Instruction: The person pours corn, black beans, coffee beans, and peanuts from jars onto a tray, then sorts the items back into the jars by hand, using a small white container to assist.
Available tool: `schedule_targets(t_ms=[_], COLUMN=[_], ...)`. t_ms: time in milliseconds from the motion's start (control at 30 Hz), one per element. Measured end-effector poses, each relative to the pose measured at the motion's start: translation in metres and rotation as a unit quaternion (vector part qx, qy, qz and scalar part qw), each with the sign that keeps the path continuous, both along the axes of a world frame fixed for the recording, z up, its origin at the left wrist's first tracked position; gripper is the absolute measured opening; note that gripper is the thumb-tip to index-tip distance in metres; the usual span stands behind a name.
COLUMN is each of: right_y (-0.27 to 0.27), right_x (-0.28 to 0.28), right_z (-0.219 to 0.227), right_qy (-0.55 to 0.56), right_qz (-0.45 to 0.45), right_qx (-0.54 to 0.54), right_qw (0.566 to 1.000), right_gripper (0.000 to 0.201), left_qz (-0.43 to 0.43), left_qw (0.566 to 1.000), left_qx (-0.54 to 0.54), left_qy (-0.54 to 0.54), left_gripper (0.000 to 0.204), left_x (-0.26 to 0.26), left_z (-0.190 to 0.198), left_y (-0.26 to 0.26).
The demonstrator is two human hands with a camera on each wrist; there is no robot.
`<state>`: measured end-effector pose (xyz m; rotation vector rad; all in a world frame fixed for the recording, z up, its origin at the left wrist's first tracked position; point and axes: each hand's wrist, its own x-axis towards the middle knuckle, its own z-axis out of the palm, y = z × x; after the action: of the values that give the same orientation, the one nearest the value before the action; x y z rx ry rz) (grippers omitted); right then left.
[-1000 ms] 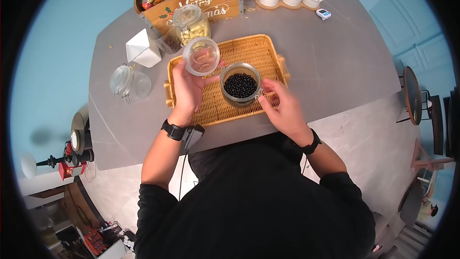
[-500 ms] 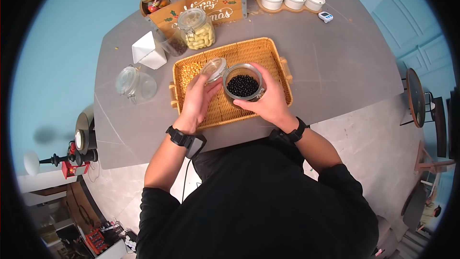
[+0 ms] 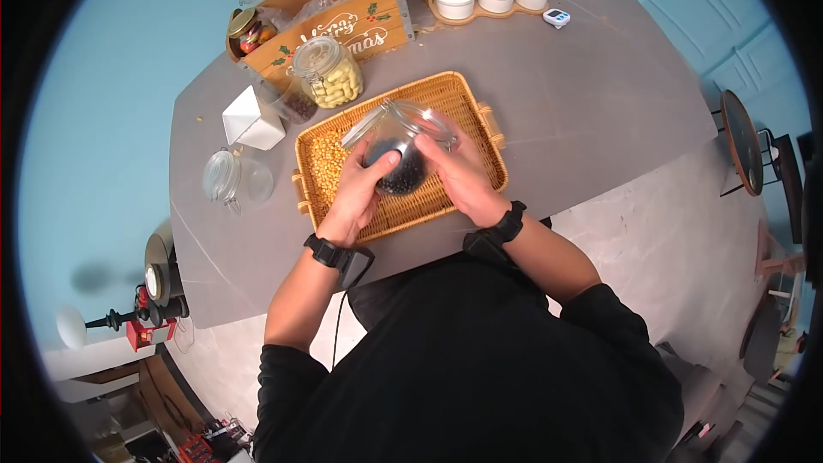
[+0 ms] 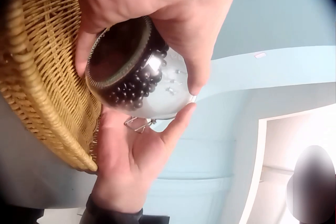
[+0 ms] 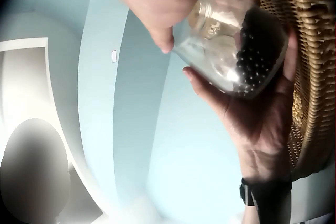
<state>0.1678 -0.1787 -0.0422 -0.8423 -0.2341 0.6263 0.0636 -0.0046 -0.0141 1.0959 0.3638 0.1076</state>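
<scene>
The glass jar (image 3: 405, 135) of black beans (image 4: 137, 86) is now tipped over above the wicker tray (image 3: 450, 93), where a moment ago it stood upright with its mouth facing up. The beans have slid against the lower wall and base, so the work seems to have passed from steadying the jar to handling it at a tilt. Blur keeps me from telling whether its lid is shut.

Both hands are clamped on the jar: the left hand (image 3: 350, 197) cups the base end, and the right hand (image 3: 467, 180) now grips from the opposite side. Yellow kernels (image 3: 326, 165) lie at the tray's left end. Beyond it on the desk (image 3: 591, 94) stand a jar of pale pieces (image 3: 339, 84) and a white container (image 3: 255, 122); another clear jar (image 3: 255, 181) lies to the left.
</scene>
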Motion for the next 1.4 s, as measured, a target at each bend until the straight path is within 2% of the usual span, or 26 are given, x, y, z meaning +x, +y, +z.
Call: schedule_targets(t_ms=[67, 200, 333, 500, 700, 800, 1000, 1300, 1400], right_y=[0.003, -0.002, -0.001, 0.001, 0.003, 0.002, 0.002, 0.008, 0.013], right_x=[0.001, 0.002, -0.001, -0.001, 0.003, 0.006, 0.006, 0.003, -0.001], right_z=[0.005, 0.011, 0.01, 0.003, -0.01, -0.01, -0.007, -0.007, -0.008], right_qy=[0.01, 0.047, 0.103, 0.15, 0.174, 0.196, 0.27, 0.319, 0.334], right_qz=[0.002, 0.018, 0.01, 0.018, 0.023, 0.031, 0.028, 0.028, 0.019], right_qx=[-0.019, -0.045, -0.03, -0.016, -0.005, 0.019, 0.038, 0.1, 0.138], right_qw=[1.0, 0.998, 0.994, 0.988, 0.984, 0.98, 0.962, 0.942, 0.932], right_gripper=[0.066, 0.048, 0.042, 0.043, 0.046, 0.048, 0.056, 0.062, 0.063], left_qz=[0.025, 0.043, 0.015, -0.024, -0.097, -0.101, -0.152, -0.211, -0.213], left_qw=[1.0, 0.988, 0.98, 0.97, 0.943, 0.919, 0.885, 0.84, 0.805], left_qx=[-0.008, 0.142, 0.193, 0.226, 0.293, 0.344, 0.387, 0.449, 0.51], left_qy=[0.015, 0.038, 0.044, 0.089, 0.125, 0.165, 0.208, 0.217, 0.216], left_gripper=[0.081, 0.084, 0.09, 0.086, 0.098, 0.098, 0.112, 0.13, 0.131], left_x=[0.009, 0.026, 0.039, 0.053, 0.072, 0.08, 0.1, 0.123, 0.13], left_z=[0.004, 0.02, 0.03, 0.03, 0.053, 0.073, 0.083, 0.09, 0.094], left_y=[-0.004, -0.007, -0.002, 0.01, 0.015, 0.008, 0.009, 0.017, 0.018])
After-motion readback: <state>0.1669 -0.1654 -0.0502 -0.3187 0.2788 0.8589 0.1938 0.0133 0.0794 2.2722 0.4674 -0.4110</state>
